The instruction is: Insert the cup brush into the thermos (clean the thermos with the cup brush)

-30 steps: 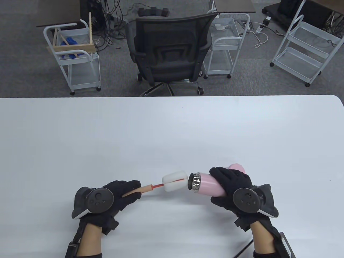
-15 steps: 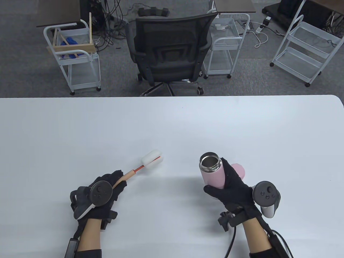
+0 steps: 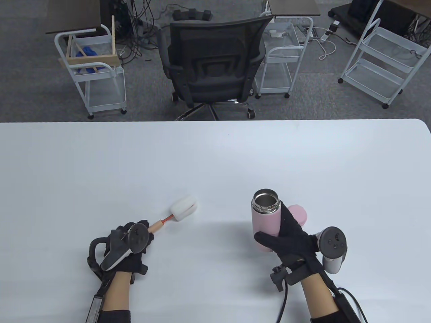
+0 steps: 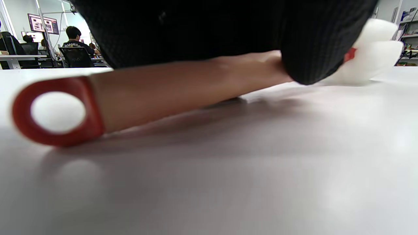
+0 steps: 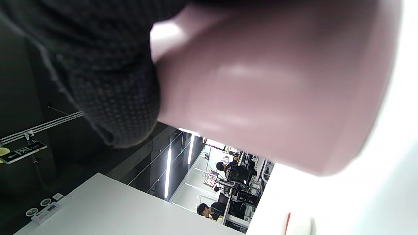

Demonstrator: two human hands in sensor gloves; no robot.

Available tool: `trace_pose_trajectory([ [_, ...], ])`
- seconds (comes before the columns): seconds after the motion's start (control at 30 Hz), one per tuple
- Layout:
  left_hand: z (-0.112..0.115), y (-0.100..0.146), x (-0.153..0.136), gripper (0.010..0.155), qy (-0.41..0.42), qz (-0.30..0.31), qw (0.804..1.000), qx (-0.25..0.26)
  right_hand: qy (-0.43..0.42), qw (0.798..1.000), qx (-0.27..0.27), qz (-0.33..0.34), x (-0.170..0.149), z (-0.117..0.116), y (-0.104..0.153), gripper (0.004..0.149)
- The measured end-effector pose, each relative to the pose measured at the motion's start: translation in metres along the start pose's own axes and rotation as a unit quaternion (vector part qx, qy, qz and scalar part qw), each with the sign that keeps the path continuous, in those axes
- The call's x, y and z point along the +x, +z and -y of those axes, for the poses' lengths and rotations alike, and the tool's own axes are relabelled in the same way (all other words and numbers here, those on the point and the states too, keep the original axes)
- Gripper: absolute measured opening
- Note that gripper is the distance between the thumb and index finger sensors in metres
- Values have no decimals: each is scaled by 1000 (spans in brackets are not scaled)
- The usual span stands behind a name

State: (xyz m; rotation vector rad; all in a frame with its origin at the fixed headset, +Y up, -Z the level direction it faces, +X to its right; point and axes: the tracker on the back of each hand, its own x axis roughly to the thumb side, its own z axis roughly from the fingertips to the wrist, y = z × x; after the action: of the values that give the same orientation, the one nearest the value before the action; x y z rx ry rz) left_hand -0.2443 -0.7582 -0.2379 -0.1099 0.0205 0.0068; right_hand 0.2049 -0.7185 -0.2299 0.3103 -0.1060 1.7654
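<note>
My left hand (image 3: 145, 230) holds the wooden handle of the cup brush (image 3: 161, 222). Its white sponge head (image 3: 183, 208) points up and to the right and is down at the table. In the left wrist view the handle (image 4: 179, 85) lies low on the table under my gloved fingers (image 4: 303, 49), with its red ring end (image 4: 55, 112) near the camera. My right hand (image 3: 277, 237) grips the pink thermos (image 3: 266, 220) upright, its open steel mouth (image 3: 266, 201) facing up. The thermos body (image 5: 277, 81) fills the right wrist view. Brush and thermos are well apart.
A pink lid (image 3: 299, 214) lies on the white table (image 3: 215, 158) just behind the thermos and my right hand. Beyond the far edge stand an office chair (image 3: 210, 64) and white wire carts (image 3: 97, 74).
The brush head was at the mouth of the sideways thermos. The hands have pulled apart, the thermos has turned upright, and my left hand has lowered the brush to the table.
</note>
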Motion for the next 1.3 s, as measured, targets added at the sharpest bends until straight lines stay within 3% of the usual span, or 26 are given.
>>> trace_pose_trajectory([
  [0.3, -7, 4, -3, 65, 45, 5, 999, 7, -12, 1000, -10, -18, -10, 8, -2, 80],
  [0.47, -18, 13, -8, 73, 152, 6, 987, 45, -22, 999, -16, -26, -13, 15, -2, 79],
  [0.7, -54, 27, 6, 85, 353, 59, 924, 133, -42, 998, -21, -28, -14, 17, -3, 77],
  [0.83, -69, 33, 28, 88, 457, 101, 867, 173, -49, 998, -18, -26, -13, 16, -4, 75],
  [1.0, -59, 33, 57, 92, 574, 119, 790, 181, -60, 998, -9, -24, -14, 15, -4, 72],
  [1.1, -45, 32, 69, 93, 596, 130, 774, 169, -71, 997, 3, -27, -14, 11, -3, 70],
  [1.3, -34, 29, 83, 94, 606, 164, 770, 114, -93, 993, 56, -38, -8, -13, -3, 66],
])
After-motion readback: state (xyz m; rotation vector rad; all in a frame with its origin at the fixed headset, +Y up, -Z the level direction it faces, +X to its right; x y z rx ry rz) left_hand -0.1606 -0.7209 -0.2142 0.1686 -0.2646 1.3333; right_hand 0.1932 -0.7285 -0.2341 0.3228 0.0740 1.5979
